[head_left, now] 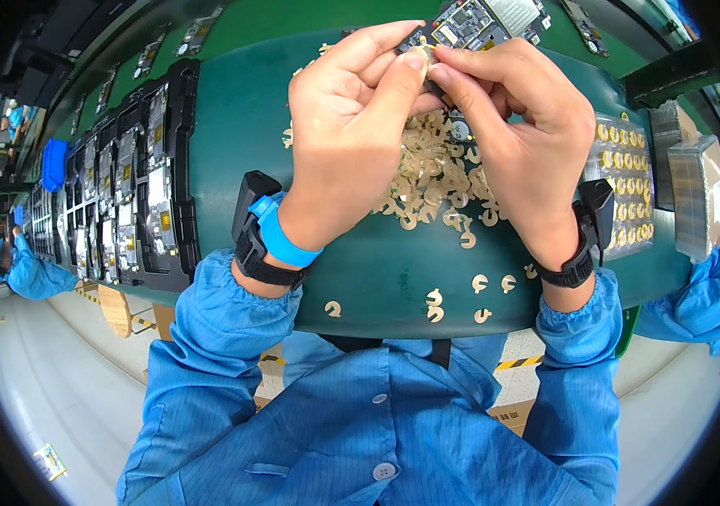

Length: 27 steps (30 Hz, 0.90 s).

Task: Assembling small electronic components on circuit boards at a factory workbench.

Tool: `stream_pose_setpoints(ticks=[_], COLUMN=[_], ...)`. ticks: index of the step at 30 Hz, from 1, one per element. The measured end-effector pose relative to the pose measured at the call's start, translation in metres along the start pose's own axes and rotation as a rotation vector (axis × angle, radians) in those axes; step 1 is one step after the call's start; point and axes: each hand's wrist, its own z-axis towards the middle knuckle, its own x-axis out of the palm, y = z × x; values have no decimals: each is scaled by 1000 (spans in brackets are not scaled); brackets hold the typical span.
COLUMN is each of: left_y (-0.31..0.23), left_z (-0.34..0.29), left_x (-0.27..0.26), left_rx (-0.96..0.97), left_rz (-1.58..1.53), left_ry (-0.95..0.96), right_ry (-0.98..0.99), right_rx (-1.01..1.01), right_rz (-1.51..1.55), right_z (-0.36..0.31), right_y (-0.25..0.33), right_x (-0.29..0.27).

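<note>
My left hand [351,110] is closed at the far middle of the table, its thumb and fingers around the near end of a dark circuit board [465,25] with silver shields. Against the same end, my right hand [524,118] pinches with thumb and index finger. A small pale yellowish part shows between the fingertips of both hands, too small and covered to name. Beneath the hands lies a heap of cream C-shaped pieces [432,173]. Several more C-shaped pieces [435,305] are scattered toward the table's near edge.
Black trays [181,160] of circuit boards stand at left, with a blue bin [54,165] beyond. At right sit a clear tray of round gold-and-white parts [625,181] and a wrapped stack [697,194]. More boards lie on the green surface [267,21] behind. Other people in blue sit at both sides.
</note>
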Motion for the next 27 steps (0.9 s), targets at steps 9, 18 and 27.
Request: stream_pose_setpoints(ticks=[9,18,27], left_y=[-1,-4,-9], left_z=[-1,3,6], left_x=[0,-2,-10], left_rx=[6,-33,-94], left_rz=[26,-38,-140], left_ry=[-17,11,28], right_ry=[-24,-19,98], right_rx=[-41,-114,72], right_rz=[-37,-35,113], right_z=[1,3,7], right_y=[2,-3,4], right_x=[2,2,-10])
